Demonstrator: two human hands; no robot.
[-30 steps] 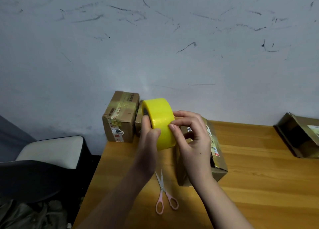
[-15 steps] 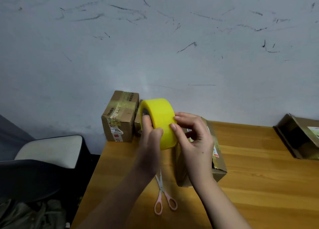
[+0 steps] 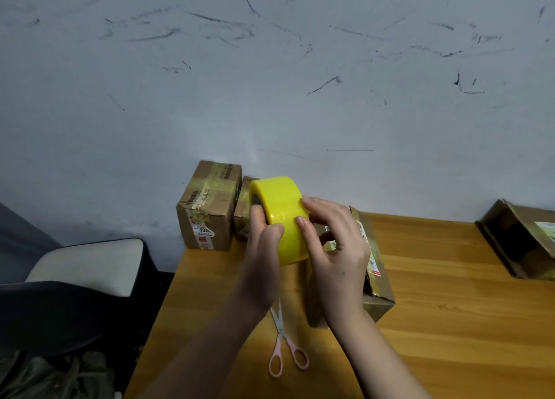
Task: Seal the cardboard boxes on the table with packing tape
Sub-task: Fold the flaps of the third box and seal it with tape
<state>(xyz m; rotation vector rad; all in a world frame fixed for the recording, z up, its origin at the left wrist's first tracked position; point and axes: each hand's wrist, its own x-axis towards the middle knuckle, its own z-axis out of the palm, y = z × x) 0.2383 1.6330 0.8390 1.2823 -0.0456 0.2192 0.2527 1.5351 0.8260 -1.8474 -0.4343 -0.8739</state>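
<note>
A fat yellow roll of packing tape (image 3: 280, 209) is held up in the air over the table's left part. My left hand (image 3: 262, 248) grips it from the left, thumb on its face and fingers in the core. My right hand (image 3: 336, 248) rests its fingertips on the roll's outer surface from the right. Below my right hand stands a cardboard box (image 3: 375, 278), partly hidden. A taped box (image 3: 207, 206) stands at the table's back left corner, with a smaller box (image 3: 241, 209) just behind the roll.
Pink-handled scissors (image 3: 285, 341) lie on the wooden table (image 3: 450, 308) near my wrists. An open cardboard box (image 3: 522, 239) lies at the far right. A chair with a pale seat (image 3: 87, 266) stands left of the table. A scuffed wall rises behind.
My right hand's fingers have slid across the roll's surface, and the roll has turned slightly in my left hand. Boxes and scissors stay put.
</note>
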